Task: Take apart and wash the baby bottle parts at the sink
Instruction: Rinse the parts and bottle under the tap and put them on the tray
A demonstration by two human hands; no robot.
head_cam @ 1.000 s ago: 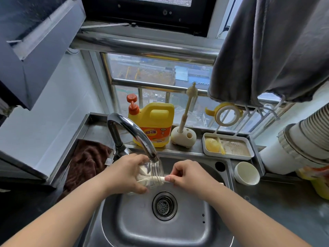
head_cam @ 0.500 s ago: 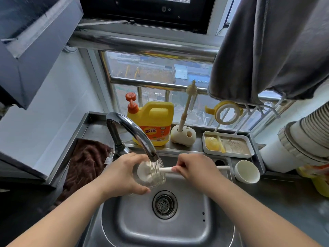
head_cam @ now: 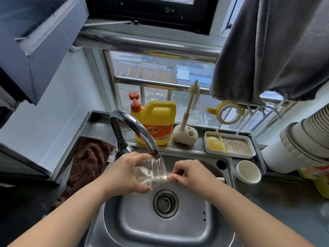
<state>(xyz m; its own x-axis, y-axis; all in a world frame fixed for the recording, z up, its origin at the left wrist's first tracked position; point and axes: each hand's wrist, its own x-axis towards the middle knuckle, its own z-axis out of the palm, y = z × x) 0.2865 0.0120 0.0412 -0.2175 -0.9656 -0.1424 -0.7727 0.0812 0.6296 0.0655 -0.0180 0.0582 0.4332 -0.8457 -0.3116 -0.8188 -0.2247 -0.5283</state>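
Head view: left hand (head_cam: 126, 173) grips bottle (head_cam: 151, 173) under faucet (head_cam: 138, 132); right hand (head_cam: 192, 173) pinches brush handle (head_cam: 219, 178).

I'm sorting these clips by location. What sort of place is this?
Most likely a small home kitchen: a steel sink with running faucet, a dish soap jug on the ledge, and a window overlooking buildings.

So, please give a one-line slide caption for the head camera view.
Left hand holds clear bottle under running faucet while right hand works brush handle inside it.

clear bottle (head_cam: 144, 175) sideways, brush (head_cam: 219, 178) inserted
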